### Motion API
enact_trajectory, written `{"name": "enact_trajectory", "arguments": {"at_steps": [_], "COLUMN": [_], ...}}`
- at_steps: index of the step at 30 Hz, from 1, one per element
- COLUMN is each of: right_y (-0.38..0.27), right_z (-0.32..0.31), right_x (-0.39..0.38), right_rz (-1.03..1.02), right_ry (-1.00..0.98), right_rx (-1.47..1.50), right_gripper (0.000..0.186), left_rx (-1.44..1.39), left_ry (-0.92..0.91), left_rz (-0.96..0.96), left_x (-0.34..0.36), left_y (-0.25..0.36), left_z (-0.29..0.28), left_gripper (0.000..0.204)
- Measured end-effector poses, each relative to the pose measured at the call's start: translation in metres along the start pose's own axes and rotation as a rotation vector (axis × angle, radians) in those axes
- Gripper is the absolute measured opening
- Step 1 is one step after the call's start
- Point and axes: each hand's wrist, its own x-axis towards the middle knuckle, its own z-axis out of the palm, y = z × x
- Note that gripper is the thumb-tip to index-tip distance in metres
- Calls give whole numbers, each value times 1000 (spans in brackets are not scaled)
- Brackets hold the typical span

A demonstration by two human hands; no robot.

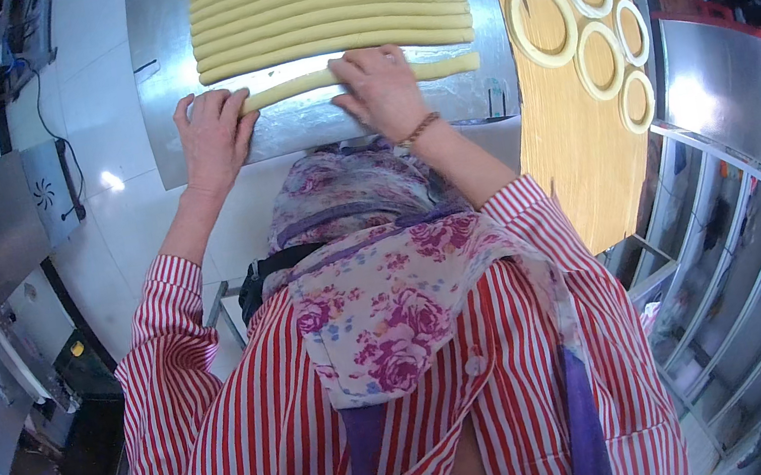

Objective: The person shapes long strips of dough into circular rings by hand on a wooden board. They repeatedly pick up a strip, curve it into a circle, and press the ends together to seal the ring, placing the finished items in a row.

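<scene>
Head view: dough strip (290,89) lies on the metal desk (160,33), just your side of the strip row (327,5), long axis L–R, approx parallel to it. Your L hand (217,132) is at its left end; R hand (379,87) covers abt mid, right end poking past. Fingers curled down; can't tell if either grip's closed, undersides hidden. Dough rings (518,26) off R, on wooden board (581,174).

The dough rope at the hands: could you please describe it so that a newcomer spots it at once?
Find the metal worktop, where a broad block of yellow dough ropes lies side by side. Just below that block in the view, a single dough rope runs crosswise, the left hand at its left end, the right hand over its middle. It alone lies apart from the block.
</scene>
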Motion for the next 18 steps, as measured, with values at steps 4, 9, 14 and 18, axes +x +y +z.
{"name": "enact_trajectory", "arguments": {"at_steps": [4, 9, 14, 18], "right_y": [-24, -1, 57, 88], "right_z": [30, 31, -4, -25], "right_x": [19, 8, -31, -57], "right_rz": [-76, -125, -6, 61], "right_ry": [-58, -93, -23, -27], "right_rx": [86, 88, 98, 36], "right_gripper": [33, 29, 28, 33], "left_rx": [-64, -69, -45, -64], "left_ry": [9, 30, 38, 7], "left_rz": [43, -15, -29, -62], "left_x": [-6, -18, -28, -39], "left_y": [-8, -10, -18, -29], "left_z": [-6, -2, -7, -5], "left_gripper": [23, 22, 22, 23]}}
